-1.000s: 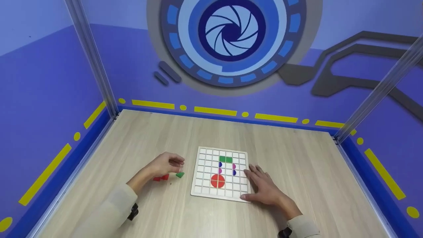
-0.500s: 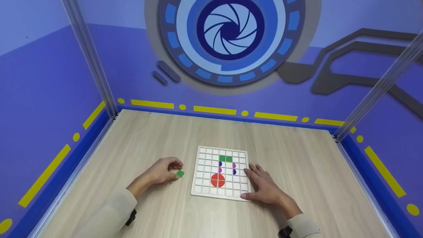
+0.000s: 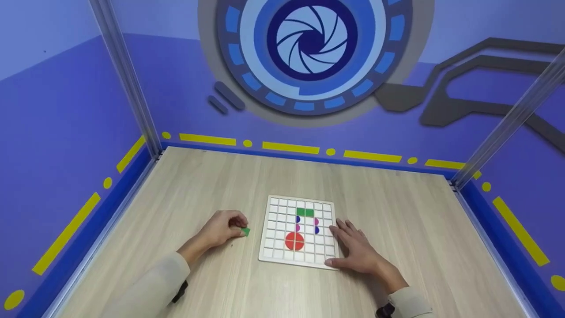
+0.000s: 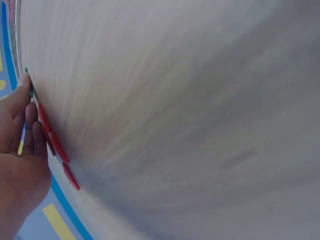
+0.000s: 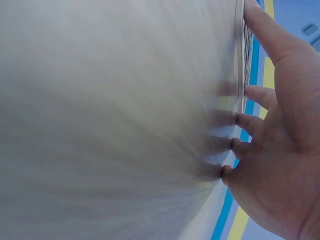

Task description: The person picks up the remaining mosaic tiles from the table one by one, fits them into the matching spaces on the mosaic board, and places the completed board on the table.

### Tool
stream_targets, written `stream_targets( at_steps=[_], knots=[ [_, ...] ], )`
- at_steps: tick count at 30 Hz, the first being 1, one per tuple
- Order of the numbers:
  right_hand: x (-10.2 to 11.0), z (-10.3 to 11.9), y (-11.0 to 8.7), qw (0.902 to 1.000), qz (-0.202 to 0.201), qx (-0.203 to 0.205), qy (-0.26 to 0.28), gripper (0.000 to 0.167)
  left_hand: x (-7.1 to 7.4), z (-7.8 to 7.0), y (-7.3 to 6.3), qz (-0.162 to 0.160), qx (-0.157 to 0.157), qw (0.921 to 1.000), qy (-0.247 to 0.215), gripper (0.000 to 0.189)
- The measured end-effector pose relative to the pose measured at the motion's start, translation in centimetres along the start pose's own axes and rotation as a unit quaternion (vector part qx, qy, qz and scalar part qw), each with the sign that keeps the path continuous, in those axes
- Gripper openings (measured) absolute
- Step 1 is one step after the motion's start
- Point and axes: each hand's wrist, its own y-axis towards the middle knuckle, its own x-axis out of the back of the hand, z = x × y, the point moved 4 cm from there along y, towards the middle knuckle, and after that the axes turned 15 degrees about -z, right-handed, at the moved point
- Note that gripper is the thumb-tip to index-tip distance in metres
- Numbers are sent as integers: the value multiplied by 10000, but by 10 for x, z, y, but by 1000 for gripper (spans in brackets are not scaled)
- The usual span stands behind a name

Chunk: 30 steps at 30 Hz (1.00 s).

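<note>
My left hand (image 3: 222, 228) pinches a small green square tile (image 3: 246, 231) between thumb and finger, just above the table left of the board. In the left wrist view several red tiles (image 4: 59, 148) lie on the table beneath that hand; the head view hides them behind it. A white gridded board (image 3: 272, 238) with a pale frame lies flat in the middle. On it sit two green squares (image 3: 305, 212), a red disc made of several quarter pieces (image 3: 294, 241), and small blue and pink half-round pieces (image 3: 316, 221). My right hand (image 3: 358, 251) rests with spread fingers against the board's right edge.
The wood-grain table (image 3: 212, 176) is closed in by blue printed walls (image 3: 176, 88) at the back and sides. Metal posts (image 3: 128, 79) stand at the back corners. A tiny dark speck (image 3: 231, 245) marks the table below the left hand.
The left hand has lowered over the red tiles and taken the green tile between thumb and finger. The right hand stays at the board's edge. The whole head view has shifted slightly.
</note>
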Motion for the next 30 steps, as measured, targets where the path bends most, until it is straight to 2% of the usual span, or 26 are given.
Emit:
stream_targets(
  at_steps=[17, 22, 25, 30],
  knots=[
    [-1, -2, -1, 10000, 1, 9, 11, 110, -2, -6, 0, -13, -325, 9995, 55, 24],
    [-1, -1, -1, 10000, 5, 6, 57, 109, -1, -11, 0, -48, -501, 9984, 266, 16],
    [1, 0, -2, 9999, -23, 30, 96, 108, -1, -15, 2, -188, -592, 9976, 314, 10],
    [1, 1, -2, 10000, -44, 10, 84, 108, -2, -25, 10, -432, -164, 9989, 105, 10]
  ],
)
